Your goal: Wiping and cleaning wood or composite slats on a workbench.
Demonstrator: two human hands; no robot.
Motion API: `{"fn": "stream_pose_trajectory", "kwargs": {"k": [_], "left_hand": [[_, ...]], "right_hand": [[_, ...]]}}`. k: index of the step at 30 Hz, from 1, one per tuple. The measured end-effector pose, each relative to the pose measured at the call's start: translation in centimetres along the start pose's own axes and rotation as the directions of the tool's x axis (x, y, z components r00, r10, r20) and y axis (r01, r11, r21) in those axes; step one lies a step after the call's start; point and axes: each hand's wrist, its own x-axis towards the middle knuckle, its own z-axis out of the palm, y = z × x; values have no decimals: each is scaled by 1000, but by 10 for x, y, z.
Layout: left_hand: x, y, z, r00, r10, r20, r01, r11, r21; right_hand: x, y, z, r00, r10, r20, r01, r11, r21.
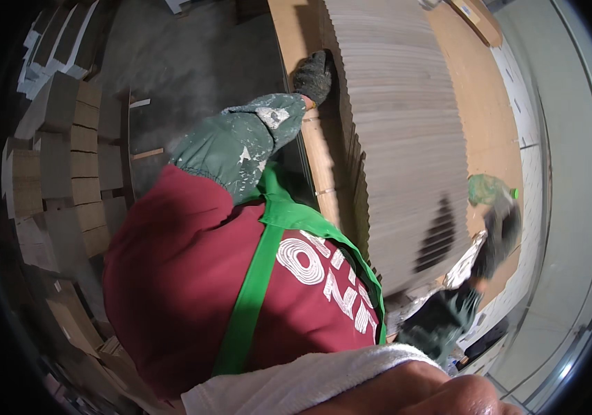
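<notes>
A tall stack of thin grey-brown wood-grain boards stands in front of me, with its ridged layer edges showing on both sides. My left hand, in a dark grey work glove, is against the left side of this stack. Its fingers look curled, and what they hold, if anything, is hidden. To the right of the stack, my right hand is gloved and blurred by motion. It appears closed around a translucent greenish plastic bottle with a bright green cap. A dark shadow falls across the stack beside that hand.
The stack is on a light wooden surface. A brown box lies at the far right. Several piles of cut boards stand on the left beside a dark floor area. A pale wall runs along the right.
</notes>
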Motion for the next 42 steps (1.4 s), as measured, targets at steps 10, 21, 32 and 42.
{"fn": "stream_pose_trajectory", "kwargs": {"k": [10, 21, 32, 42], "left_hand": [[7, -9, -24, 985, 24, 173, -74, 955, 286], [-1, 0, -29, 989, 47, 142, -80, 968, 237], [3, 17, -40, 973, 9, 229, -56, 979, 196], [0, 12, -34, 982, 22, 185, -59, 978, 198]], "right_hand": [[193, -47, 275, 661, -632, 405, 739, 641, -205], [235, -53, 346, 470, -650, 598, 879, 279, -387], [232, -57, 343, 466, -655, 595, 881, 282, -379], [258, -30, 333, 539, -702, 465, 833, 364, -416]]}}
